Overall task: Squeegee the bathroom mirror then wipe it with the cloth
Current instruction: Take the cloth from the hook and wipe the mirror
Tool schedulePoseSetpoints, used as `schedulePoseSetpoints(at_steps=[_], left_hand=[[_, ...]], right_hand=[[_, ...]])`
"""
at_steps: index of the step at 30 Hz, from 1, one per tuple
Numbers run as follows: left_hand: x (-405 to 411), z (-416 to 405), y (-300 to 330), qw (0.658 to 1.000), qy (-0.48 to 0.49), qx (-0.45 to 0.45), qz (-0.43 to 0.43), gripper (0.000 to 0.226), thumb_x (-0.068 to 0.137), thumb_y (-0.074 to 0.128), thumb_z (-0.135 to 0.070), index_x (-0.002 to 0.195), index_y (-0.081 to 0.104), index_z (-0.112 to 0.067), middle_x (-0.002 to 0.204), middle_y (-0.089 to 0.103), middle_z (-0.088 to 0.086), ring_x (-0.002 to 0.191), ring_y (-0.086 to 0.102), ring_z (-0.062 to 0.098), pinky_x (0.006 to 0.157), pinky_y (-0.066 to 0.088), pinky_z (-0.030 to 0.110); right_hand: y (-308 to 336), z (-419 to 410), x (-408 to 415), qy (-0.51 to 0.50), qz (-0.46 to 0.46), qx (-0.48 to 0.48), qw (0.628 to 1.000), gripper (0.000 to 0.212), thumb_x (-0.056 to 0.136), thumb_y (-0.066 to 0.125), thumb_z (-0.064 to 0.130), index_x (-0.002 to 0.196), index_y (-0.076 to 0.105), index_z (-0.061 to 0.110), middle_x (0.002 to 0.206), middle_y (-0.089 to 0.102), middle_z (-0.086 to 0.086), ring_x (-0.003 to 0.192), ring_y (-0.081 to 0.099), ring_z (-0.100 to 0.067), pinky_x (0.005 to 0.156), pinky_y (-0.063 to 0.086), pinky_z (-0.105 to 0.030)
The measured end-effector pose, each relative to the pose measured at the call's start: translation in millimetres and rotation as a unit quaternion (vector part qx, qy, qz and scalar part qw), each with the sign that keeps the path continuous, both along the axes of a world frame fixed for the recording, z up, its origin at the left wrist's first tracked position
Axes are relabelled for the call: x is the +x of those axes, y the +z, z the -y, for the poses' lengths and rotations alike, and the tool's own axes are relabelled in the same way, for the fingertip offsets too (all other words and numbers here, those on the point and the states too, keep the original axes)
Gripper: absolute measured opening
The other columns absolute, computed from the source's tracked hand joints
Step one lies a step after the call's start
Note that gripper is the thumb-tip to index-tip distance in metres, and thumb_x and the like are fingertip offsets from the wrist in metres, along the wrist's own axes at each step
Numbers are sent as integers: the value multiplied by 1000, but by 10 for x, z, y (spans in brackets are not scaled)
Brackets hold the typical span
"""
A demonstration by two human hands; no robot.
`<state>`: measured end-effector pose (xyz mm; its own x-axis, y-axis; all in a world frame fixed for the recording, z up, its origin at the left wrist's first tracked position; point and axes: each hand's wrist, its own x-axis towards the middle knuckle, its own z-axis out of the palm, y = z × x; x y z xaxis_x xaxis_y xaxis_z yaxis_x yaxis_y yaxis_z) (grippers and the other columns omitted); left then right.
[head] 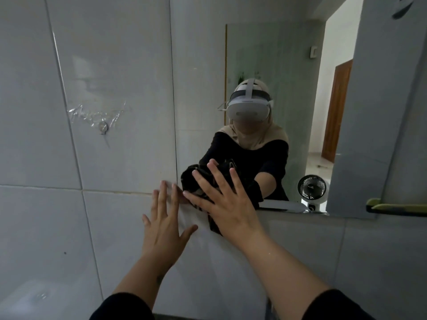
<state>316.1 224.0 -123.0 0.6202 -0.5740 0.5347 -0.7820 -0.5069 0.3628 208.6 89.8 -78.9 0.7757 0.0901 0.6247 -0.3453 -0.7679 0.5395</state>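
The bathroom mirror (261,56) fills the upper right of the view, set into a grey tiled wall. My right hand (221,199) lies flat with spread fingers, pressing a dark cloth (213,224) against the mirror's lower left corner; part of the cloth hangs below the mirror's edge over the tile. My left hand (165,224) rests open and flat on the tile just left of that corner, holding nothing. No squeegee shows in the view.
A small metal hook (103,127) with clear tape sits on the tile at the left. The mirror reflects a person wearing a headset, a small white fan (312,189) and a doorway. A green and black ledge (392,207) juts out at the right.
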Motion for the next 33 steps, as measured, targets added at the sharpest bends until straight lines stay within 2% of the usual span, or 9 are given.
schedulePoseSetpoints(at_steps=[4,9,12,15,19,22,27,30,33], left_hand=[[-114,31,49,1000,7,8,15,106,87,54,-50,135,-40,-35,145,-46,-10,140,-32,19,113,7,61],[-387,168,164,997,-7,16,77,106,88,58,-38,137,-37,-38,147,-43,-7,138,-35,21,112,-3,62],[-594,307,222,993,-30,12,109,103,87,60,-31,144,-26,-34,149,-40,-7,139,-33,20,112,-2,64],[-770,454,237,990,-52,9,131,100,84,63,-26,150,-12,-28,150,-40,-8,140,-32,17,111,2,66],[-922,618,200,989,-64,25,128,99,86,60,-25,148,-17,-29,152,-36,-5,140,-33,20,111,-2,65],[-945,665,121,990,-58,40,126,101,85,60,-27,147,-20,-31,152,-36,-3,140,-33,22,109,-5,63],[-1047,695,47,989,-60,57,119,102,84,60,-27,147,-20,-30,151,-38,-3,140,-33,24,110,-2,65],[-1182,749,55,988,-77,58,118,101,84,60,-26,148,-18,-29,150,-39,-3,139,-35,23,110,-5,64],[-1345,826,97,982,-126,50,130,95,84,59,-24,150,-9,-29,152,-36,-3,139,-34,22,109,-10,60]], right_hand=[[-48,198,-303,-21,19,-7,1000,86,78,48,11,149,10,42,161,4,-1,146,-2,-37,113,-1,-60],[-63,439,-664,-44,49,7,998,95,77,72,23,148,12,44,160,5,-1,146,3,-38,113,2,-62],[-79,572,-848,-72,68,20,995,95,77,74,33,148,12,45,159,3,-1,146,6,-37,112,5,-62],[-116,715,-1067,-96,83,28,992,98,77,75,33,148,8,44,161,-4,-1,146,3,-38,112,8,-64],[-171,888,-1385,-140,111,45,983,105,75,77,27,149,5,41,160,-1,-7,145,3,-43,108,13,-68],[-242,1001,-1581,-159,142,87,973,105,74,77,16,149,7,38,159,1,-11,144,1,-46,106,13,-69],[-433,1128,-1907,-147,228,198,942,96,73,60,-16,148,24,31,159,7,-15,142,-1,-49,108,11,-70],[-566,1109,-2079,-122,263,297,910,95,72,57,-20,146,29,32,160,9,-9,144,-2,-46,109,15,-70],[-619,969,-2208,-86,279,393,872,85,81,56,-11,144,24,36,158,15,-1,146,-3,-34,115,16,-59]])
